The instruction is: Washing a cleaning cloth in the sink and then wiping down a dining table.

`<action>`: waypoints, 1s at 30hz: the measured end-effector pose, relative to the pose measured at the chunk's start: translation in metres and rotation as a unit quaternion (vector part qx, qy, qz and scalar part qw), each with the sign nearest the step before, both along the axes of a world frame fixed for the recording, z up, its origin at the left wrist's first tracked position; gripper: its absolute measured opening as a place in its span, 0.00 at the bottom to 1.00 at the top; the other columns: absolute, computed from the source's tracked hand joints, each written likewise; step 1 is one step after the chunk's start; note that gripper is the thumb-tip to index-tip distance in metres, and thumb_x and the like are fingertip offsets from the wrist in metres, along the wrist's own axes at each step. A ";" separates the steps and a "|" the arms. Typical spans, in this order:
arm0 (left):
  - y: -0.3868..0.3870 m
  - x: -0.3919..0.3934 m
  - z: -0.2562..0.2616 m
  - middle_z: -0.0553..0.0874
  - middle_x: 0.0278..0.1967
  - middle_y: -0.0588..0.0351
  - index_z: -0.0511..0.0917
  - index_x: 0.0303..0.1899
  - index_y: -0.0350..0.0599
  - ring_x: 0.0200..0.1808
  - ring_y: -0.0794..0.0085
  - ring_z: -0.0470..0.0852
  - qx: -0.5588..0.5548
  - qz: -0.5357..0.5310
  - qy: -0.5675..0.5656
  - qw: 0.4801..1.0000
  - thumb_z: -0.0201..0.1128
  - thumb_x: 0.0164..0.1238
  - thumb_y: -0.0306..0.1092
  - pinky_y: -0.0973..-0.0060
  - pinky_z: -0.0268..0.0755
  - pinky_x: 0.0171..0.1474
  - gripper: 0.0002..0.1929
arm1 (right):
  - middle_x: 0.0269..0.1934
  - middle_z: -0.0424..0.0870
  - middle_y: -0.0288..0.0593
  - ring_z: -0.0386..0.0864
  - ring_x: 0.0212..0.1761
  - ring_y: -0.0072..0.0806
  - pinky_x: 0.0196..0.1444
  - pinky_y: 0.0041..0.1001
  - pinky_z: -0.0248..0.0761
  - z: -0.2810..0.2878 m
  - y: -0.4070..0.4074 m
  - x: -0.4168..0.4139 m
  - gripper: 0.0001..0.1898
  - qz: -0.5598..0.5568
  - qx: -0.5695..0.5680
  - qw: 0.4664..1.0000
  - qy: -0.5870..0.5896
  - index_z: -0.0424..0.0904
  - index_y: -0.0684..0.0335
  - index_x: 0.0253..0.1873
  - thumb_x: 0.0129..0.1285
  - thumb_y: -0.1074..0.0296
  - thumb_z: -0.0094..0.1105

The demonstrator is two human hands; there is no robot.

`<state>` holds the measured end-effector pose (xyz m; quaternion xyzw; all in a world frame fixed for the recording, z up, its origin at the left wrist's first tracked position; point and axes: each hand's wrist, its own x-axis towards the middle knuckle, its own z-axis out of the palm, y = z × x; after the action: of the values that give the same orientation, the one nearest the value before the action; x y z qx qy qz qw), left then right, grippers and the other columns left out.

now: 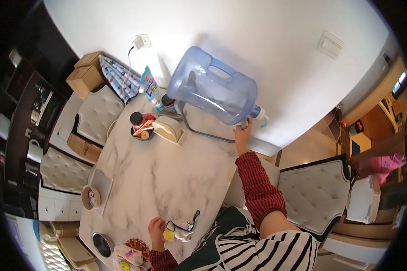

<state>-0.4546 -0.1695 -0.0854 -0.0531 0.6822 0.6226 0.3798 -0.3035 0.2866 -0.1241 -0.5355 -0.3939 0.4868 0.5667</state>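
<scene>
A clear blue water-cooler jug (217, 88) lies on its side on a grey metal stand (208, 136), against the white wall. Its neck points right and carries a pale tap (259, 114) with a turquoise lever. My right hand (243, 131) grips the stand's upright end just below the neck. Over the near part of the marble-patterned table (166, 172), my left hand (157, 228) has its fingers curled. A yellow item (169, 235) shows beside it, and I cannot tell whether the fingers touch it. Close by lies a whitish cloth item (183, 228) with black cords.
A white holder with round pale pieces (168, 130) and a bowl of small packets and jars (142, 130) stand left of the stand. Nearer are a round box (91, 197), a dark-lined bowl (102, 244) and a tissue pack (129, 254). A padded chair (313, 193) stands at right.
</scene>
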 end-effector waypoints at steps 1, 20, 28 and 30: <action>-0.003 0.003 0.000 0.77 0.27 0.59 0.72 0.37 0.41 0.28 0.76 0.76 0.008 0.002 -0.004 1.000 0.50 0.57 0.28 0.82 0.67 0.27 0.07 | 0.52 0.64 0.48 0.71 0.36 0.29 0.28 0.25 0.73 0.011 -0.004 0.001 0.29 0.012 -0.002 1.000 -0.003 0.55 0.60 0.59 0.48 0.81 0.46; -0.121 0.106 -0.049 0.78 0.28 0.59 0.73 0.37 0.42 0.29 0.78 0.76 -0.091 0.164 -0.145 0.972 0.51 0.58 0.29 0.82 0.68 0.30 0.07 | 0.35 0.73 0.50 0.75 0.31 0.32 0.29 0.29 0.72 -0.028 0.005 0.027 0.22 0.196 -0.101 0.962 -0.159 0.64 0.73 0.49 0.51 0.68 0.56; -0.125 0.117 -0.041 0.78 0.28 0.59 0.73 0.37 0.42 0.30 0.77 0.76 -0.080 0.181 -0.115 0.973 0.52 0.57 0.30 0.82 0.68 0.30 0.07 | 0.23 0.77 0.47 0.77 0.18 0.34 0.20 0.30 0.72 -0.053 0.004 -0.004 0.14 0.140 -0.162 0.954 -0.210 0.74 0.70 0.29 0.49 0.61 0.56; -0.112 0.105 -0.044 0.78 0.28 0.59 0.74 0.37 0.42 0.30 0.77 0.76 -0.074 0.158 -0.113 0.978 0.53 0.57 0.31 0.81 0.68 0.30 0.07 | 0.24 0.77 0.45 0.78 0.22 0.35 0.24 0.32 0.71 -0.129 0.075 0.050 0.16 0.213 0.028 0.871 -0.442 0.75 0.67 0.28 0.45 0.57 0.60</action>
<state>-0.3491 -0.2812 -0.1295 -0.2582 0.6619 0.6127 0.3463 -0.2534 0.3621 -0.2535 -0.5819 -0.7209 0.2969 0.2314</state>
